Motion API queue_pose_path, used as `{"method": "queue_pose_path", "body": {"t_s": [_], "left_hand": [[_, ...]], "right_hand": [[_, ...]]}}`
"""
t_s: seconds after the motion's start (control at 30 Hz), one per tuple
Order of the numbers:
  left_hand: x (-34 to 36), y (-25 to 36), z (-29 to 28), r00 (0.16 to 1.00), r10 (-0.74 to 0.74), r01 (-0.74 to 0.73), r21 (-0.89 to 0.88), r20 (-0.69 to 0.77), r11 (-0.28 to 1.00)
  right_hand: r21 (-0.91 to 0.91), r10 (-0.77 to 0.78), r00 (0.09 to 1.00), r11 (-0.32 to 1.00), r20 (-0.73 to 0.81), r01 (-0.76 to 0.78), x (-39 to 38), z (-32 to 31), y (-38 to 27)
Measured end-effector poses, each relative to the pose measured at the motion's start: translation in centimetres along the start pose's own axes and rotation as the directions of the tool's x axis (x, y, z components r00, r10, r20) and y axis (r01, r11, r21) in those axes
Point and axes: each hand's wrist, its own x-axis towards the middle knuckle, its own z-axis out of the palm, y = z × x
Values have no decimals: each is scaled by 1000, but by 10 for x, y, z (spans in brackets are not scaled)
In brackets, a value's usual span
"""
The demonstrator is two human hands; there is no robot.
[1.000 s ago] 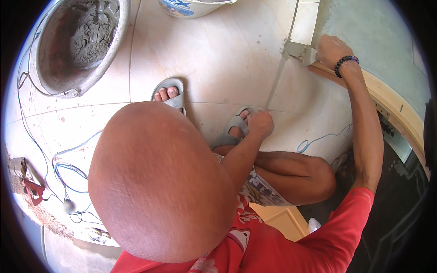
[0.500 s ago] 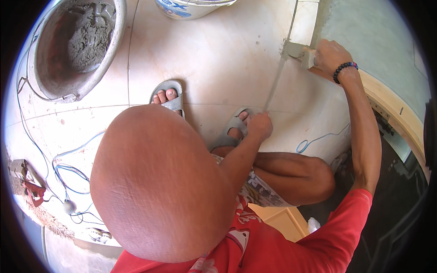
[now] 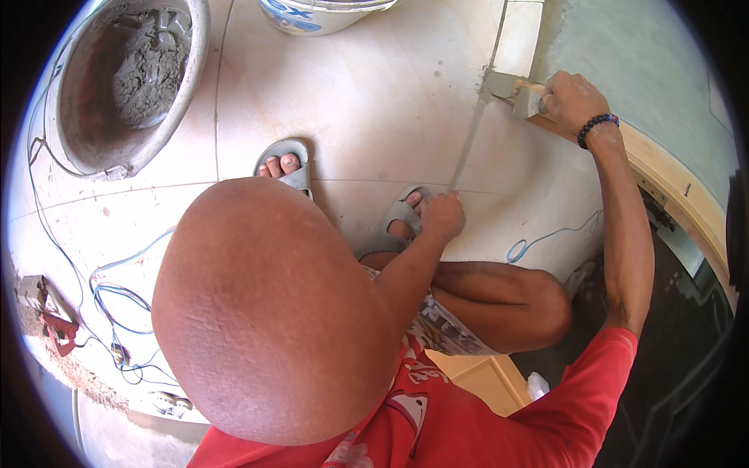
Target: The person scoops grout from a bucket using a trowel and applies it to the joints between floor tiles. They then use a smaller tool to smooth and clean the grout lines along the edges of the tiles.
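Observation:
My right hand (image 3: 572,103) is closed on a flat, mortar-smeared trowel (image 3: 529,100) at the upper right. The tool rests at the end of a narrow cream tile strip (image 3: 515,43), where grey mortar lies along the joint, beside a pale wooden edge (image 3: 675,191). My left hand (image 3: 443,215), with fingers curled, is low by my right sandal (image 3: 396,218), and whatever it may hold is hidden. My bent left knee (image 3: 269,304) fills much of the lower middle.
A grey bucket of wet mortar (image 3: 144,74) is at upper left, and a white bucket (image 3: 324,19) at the top. Coiled cables (image 3: 118,303) and a red-handled tool (image 3: 58,327) lie at left. A dark floor area (image 3: 671,343) is at lower right.
My right hand and the trowel have shifted slightly toward me. My left hand has moved only a little, and the view has shifted slightly.

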Motion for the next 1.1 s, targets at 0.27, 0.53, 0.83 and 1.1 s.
{"method": "queue_pose_path", "body": {"t_s": [0.27,0.53,0.83,1.1], "left_hand": [[3,2,2,1000,-11,11,-16,-17,1000],[0,-1,-2,999,-22,22,-11,-27,1000],[-2,1,10,996,45,-46,6,78,999],[9,-10,3,997,7,-18,141,73,990]], "right_hand": [[-16,-52,997,999,-58,51,5,9,1],[152,-142,953,971,-266,187,-65,-24,19],[469,-287,926,801,-247,373,-86,89,2],[418,-102,969,888,-223,190,-106,143,47]]}}
